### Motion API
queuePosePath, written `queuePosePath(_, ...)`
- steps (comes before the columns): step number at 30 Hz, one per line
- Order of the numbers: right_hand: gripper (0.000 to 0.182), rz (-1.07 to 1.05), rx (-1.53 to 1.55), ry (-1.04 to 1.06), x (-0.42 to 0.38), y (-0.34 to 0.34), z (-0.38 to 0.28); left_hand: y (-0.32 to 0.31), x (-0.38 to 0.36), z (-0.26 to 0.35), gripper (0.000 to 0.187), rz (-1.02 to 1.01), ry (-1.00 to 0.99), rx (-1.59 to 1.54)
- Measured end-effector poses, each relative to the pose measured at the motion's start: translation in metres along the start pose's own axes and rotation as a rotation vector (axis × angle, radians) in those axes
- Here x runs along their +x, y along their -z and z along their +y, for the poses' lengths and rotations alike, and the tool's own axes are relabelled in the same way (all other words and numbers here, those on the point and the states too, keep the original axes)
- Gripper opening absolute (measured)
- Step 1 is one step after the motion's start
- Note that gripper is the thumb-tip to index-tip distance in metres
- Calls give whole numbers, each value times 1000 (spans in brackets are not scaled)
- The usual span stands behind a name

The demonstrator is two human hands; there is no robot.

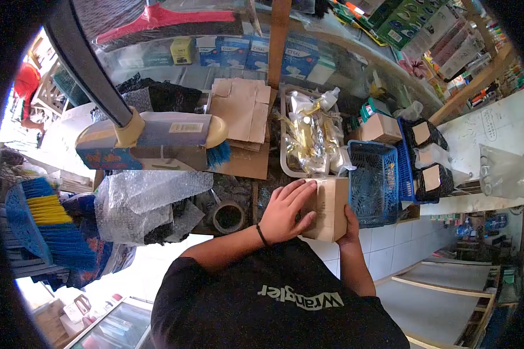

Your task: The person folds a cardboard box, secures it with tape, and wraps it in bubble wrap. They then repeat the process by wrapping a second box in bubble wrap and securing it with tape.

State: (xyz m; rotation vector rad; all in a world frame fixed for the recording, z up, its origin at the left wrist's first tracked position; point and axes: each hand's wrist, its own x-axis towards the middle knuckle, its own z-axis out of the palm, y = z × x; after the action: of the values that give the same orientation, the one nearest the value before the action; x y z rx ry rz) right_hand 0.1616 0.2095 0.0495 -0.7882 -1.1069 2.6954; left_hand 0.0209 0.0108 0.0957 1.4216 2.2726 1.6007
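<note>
A small brown cardboard box [330, 203] is held close in front of my chest, at the front edge of the cluttered counter. My left hand [286, 212] rests on its left side, fingers stretched over the cardboard and thumb apart. On the opposite side, my right hand [349, 227] grips the lower right edge, with most of its fingers hidden behind the box. Just beyond the box stands a white tray [284, 139] piled with plastic-wrapped, gold-coloured fittings [313, 125]. A blue plastic basket [374, 180] sits right beside the box.
Flat cardboard pieces [239, 110] lie behind my left hand. A boxed broom head [157, 136] hangs at the left, above bubble wrap [148, 198] and a tape roll [229, 216]. Blue-white boxes [234, 52] line the glass case. Black-wrapped packets [434, 177] sit at the right.
</note>
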Motion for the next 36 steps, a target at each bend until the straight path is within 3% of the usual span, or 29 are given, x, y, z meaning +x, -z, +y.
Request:
queuePosePath(6, 61, 16, -35, -16, 0, -3, -10, 3, -3, -8, 45, -40, 36, -50)
queuePosePath(9, 62, 38, -63, 13, 2, -3, -10, 9, -5, -18, 34, -38, 211, -148)
queuePosePath(11, 59, 55, -115, 42, 6, -2, -10, 13, -9, -28, 23, 102, 223, -165)
queuePosePath(17, 53, 2, -619, 195, 14, -7, -16, 36, -44, -52, 15, 284, 505, -264)
queuePosePath(18, 53, -17, -676, 230, 15, -10, -14, 37, -51, -58, 14, 356, 412, -172)
queuePosePath(21, 55, -75, -873, 322, 21, -28, -12, 39, -73, -67, 14, 379, 641, -321)
queuePosePath(24, 60, -104, -1214, 383, 26, -44, -7, 42, -83, -70, 15, 420, 602, -256)
queuePosePath(27, 57, -206, -1662, 686, 26, -67, 0, 43, -81, -72, 15, 492, 554, -282)
queuePosePath(36, 63, -267, -2037, 667, 42, -67, 42, 53, -101, -58, 14, 583, 558, -138)
